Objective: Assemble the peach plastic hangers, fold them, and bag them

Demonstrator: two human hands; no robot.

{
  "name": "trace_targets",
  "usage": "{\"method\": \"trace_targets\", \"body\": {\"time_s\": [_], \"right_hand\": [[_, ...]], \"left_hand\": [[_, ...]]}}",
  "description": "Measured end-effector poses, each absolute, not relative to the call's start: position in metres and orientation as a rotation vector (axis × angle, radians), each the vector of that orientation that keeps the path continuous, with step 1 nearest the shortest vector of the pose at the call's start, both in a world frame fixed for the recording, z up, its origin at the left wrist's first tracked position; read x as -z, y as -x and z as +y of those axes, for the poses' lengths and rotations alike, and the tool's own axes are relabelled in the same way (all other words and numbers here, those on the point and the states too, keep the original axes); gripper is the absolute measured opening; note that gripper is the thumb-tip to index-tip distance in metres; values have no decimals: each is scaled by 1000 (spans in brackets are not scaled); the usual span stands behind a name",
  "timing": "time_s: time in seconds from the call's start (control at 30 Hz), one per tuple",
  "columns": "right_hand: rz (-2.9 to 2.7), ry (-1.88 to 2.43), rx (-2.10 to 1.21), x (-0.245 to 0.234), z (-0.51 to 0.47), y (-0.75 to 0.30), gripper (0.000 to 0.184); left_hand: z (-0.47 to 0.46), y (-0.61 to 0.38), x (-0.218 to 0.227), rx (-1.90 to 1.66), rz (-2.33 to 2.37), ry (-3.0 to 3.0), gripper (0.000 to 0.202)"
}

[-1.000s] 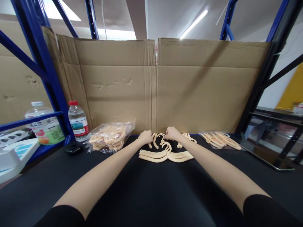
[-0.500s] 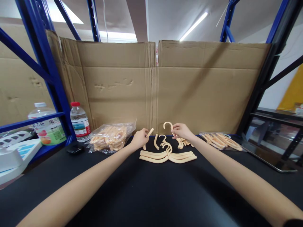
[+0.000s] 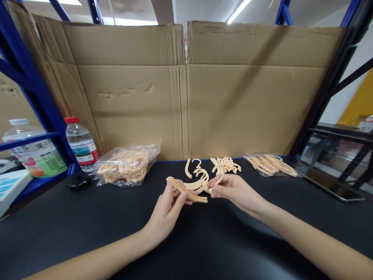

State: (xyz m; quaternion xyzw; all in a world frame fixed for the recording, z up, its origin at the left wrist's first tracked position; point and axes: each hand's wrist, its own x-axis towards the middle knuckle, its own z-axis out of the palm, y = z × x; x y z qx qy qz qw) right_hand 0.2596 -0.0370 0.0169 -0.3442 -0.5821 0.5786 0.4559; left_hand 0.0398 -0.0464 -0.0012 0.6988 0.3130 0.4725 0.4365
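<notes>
My left hand [image 3: 171, 204] is closed on a cream hanger arm [image 3: 194, 197], a curved bar held slanting with its grooved side showing. Close by on the right, my right hand [image 3: 233, 190] pinches a cream hanger hook [image 3: 220, 177] near its base. The free end of the arm piece and the hook's base are near each other but look apart. Behind both hands lie hangers [image 3: 194, 185] with their hooks pointing away, partly hidden by my fingers. Farther back rest a loose hanger arm [image 3: 187, 169] and a loose hook [image 3: 197, 162].
Small hanger parts [image 3: 230, 164] are heaped at the back. Plastic bags of cream pieces stand at left [image 3: 128, 163] and right [image 3: 269, 164]. A red-capped bottle [image 3: 81, 146], a black mouse [image 3: 78, 180] and a dark tablet [image 3: 332, 188] flank the black table. Cardboard [image 3: 131, 97] closes off the back.
Both hands have come nearer to me and closer together, bringing the hanger arm and the hook in front of the lying hangers. The camera view has tilted down.
</notes>
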Motion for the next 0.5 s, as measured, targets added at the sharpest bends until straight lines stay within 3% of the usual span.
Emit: {"method": "trace_targets", "body": {"time_s": [0.5], "right_hand": [[-1384, 902, -1784, -19, -46, -254, 37]], "left_hand": [[-49, -38, 3, -1230, 775, -1794, 19]]}}
